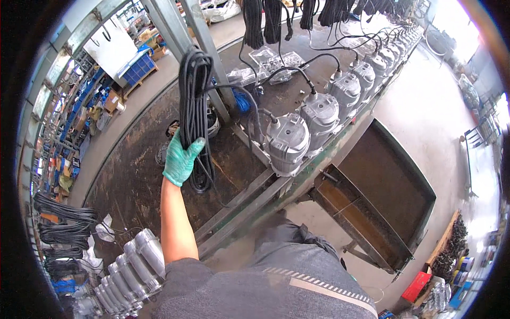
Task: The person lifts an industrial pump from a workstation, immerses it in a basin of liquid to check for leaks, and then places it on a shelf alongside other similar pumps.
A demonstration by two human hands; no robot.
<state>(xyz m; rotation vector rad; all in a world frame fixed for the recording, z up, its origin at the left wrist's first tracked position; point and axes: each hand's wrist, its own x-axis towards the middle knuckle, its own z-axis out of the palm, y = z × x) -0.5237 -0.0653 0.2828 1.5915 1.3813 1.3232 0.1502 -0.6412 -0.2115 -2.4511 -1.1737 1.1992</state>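
My left hand [180, 158], in a green glove, is closed around the lower part of a long coiled bundle of black cable [194, 101]. The bundle stands lengthwise in front of a grey metal post. From it a cable runs right to the top of the nearest grey metal motor-like unit [287, 139], at the front of a long row on the bench. Behind the bundle, a dark round part [212, 123] is partly covered. My right hand is out of view.
More cable bundles [273, 21] hang above the row. Clear plastic bags [276, 64] and a blue cord [241, 100] lie on the worn bench [135, 133]. Several silver cylindrical housings [130, 266] are at lower left. A dark metal tray [393, 181] sits low at right.
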